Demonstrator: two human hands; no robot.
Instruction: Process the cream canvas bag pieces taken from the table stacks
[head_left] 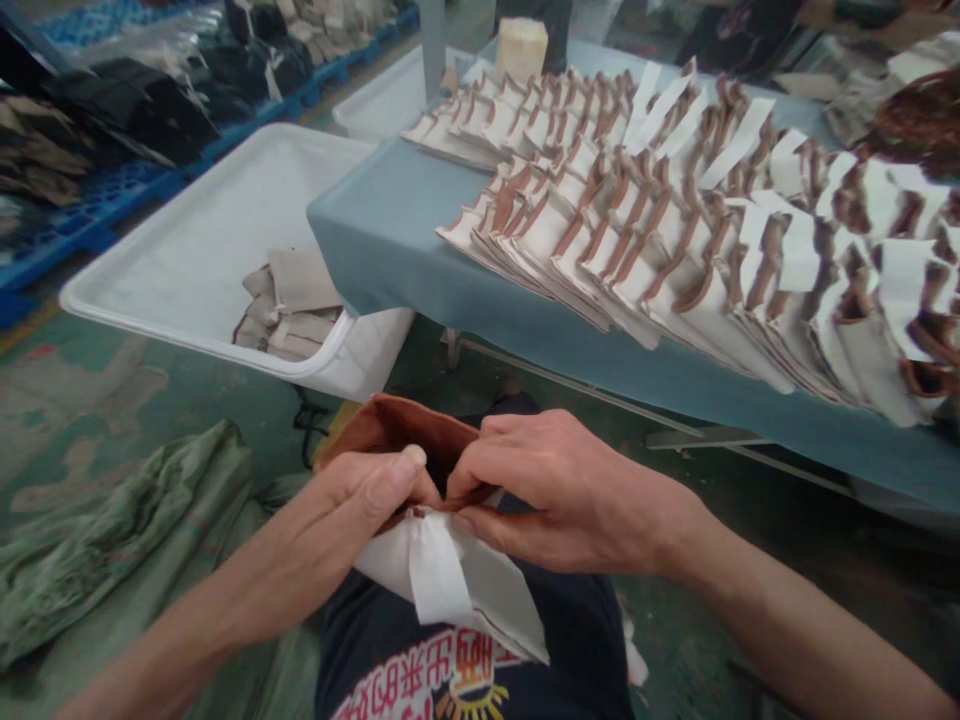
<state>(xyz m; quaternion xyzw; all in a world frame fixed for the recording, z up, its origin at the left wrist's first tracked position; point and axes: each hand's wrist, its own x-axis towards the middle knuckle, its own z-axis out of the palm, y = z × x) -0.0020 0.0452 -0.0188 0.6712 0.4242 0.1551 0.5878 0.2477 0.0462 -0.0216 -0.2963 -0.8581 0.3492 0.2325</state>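
Close to my body I hold a sewn fabric pouch [510, 600], pale grey outside and rust-brown inside, its mouth spread wide. A white strip [439, 580] hangs from the rim over its outer face. My left hand [367, 495] grips the near rim, fingers curled into the mouth and thumb uppermost. Beside it, my right hand [540, 485] pinches the same rim between thumb and bent fingers, just right of the strip. The fingertips of both hands nearly meet and partly hide the edge.
Rows of similar pouches [615, 230] stand on a blue-covered table [375, 230] ahead. Left of it is a white plastic tub [187, 240] with several folded pouches [292, 310]. Green sacking [150, 530] lies at lower left. Blue pallets [135, 200] carry dark bundles.
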